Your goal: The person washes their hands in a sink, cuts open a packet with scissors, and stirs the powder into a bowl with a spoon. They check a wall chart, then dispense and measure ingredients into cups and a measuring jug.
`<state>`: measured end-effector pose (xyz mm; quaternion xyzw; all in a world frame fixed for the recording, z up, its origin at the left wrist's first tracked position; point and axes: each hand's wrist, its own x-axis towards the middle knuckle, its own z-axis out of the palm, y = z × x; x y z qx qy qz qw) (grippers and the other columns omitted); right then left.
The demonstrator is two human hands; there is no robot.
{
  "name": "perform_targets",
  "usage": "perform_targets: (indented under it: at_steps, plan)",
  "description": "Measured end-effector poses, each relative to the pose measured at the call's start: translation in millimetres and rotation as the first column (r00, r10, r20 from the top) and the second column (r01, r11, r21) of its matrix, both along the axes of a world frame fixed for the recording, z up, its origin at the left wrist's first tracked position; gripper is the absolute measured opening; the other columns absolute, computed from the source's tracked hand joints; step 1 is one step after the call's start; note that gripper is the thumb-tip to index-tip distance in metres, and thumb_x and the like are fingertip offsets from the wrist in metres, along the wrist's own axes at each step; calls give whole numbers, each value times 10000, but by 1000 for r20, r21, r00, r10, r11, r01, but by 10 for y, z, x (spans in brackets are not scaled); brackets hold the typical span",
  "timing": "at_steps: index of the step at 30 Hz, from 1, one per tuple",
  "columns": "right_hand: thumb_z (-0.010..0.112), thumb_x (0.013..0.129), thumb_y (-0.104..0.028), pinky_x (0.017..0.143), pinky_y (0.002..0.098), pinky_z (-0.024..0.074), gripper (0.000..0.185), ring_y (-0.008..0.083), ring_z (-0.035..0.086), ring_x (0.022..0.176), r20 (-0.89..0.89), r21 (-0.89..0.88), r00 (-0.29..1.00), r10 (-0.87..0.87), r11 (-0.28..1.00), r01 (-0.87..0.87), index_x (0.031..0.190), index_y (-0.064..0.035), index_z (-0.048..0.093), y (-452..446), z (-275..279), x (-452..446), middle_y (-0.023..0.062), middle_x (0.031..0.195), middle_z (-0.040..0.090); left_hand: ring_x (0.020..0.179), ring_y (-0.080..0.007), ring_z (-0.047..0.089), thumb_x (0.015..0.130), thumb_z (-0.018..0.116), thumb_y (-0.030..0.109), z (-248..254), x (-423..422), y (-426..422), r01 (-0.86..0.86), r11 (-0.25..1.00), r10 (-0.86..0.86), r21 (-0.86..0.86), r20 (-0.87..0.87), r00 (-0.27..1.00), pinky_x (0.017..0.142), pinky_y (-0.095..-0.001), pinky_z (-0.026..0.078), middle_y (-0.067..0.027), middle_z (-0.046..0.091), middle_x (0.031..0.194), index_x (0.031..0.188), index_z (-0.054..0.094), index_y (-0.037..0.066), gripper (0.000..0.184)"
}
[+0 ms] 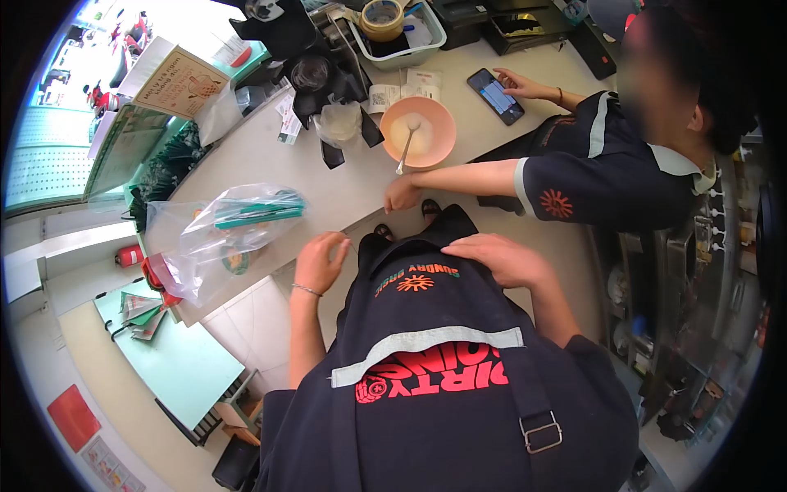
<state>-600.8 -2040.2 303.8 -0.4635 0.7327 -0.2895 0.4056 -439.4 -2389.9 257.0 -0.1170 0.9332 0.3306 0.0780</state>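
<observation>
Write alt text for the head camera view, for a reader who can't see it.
The wearer's empty left hand is near the edge of a counter; the right hand rests against their dark apron. On the counter are a pink bowl with a spoon, a clear plastic bag, and a phone beneath a co-worker's hand.

On my feed I see the dark apron (434,316) spread between the hands, pale-banded across its bib, with a sun print and lettering; the right hand (500,256) rests against it; I make out a clear plastic bag (197,254), crumpled on the tabletop (246,168) beyond the left hand (322,261), flat green items (258,211) showing through.
</observation>
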Motion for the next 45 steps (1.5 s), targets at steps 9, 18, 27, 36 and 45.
perform_targets:
  at_steps: [9,18,27,36,45]
  plan:
    - [892,744,-426,1013,444,474,871,352,613,1207,525,-851,288,801,486,199,1402,14,528,-866,204,-490,248,1270,642,973,-358,662,970,612,270,-171,331,354,34,975,-50,219,66,997,844,-423,525,-150,707,1014,1049,718,74,236]
    - [701,780,-100,852,428,435,334,280,600,948,-562,-328,661,-497,868,373,1113,-135,709,-1490,-797,-418,70,863,641,981,-367,667,974,608,246,-225,626,221,-148,971,142,187,45,989,849,-420,528,-164,711,1038,1066,716,70,226]
    - [703,826,-131,829,432,458,212,278,634,913,-552,-366,611,-567,824,433,1033,-95,731,-1528,-1066,-618,73,882,682,979,-370,668,973,609,225,-306,834,279,-226,953,223,203,35,974,850,-417,529,-170,713,1049,1072,717,68,214]
    - [603,967,-152,762,405,532,173,336,692,853,-235,-476,555,-798,592,650,1001,-11,698,-1508,-835,-782,162,923,714,1021,-234,697,1020,575,210,-481,-202,422,-299,766,372,569,-12,928,885,-355,537,-127,711,1164,1255,643,22,308]
    - [538,1035,-207,635,339,502,258,192,614,626,-122,-459,510,-852,504,732,1062,-12,705,-1244,-1087,-912,113,783,673,1049,-282,674,983,590,287,-1365,-1746,548,-373,460,426,806,168,889,859,-384,569,-165,537,1374,1484,329,29,621]
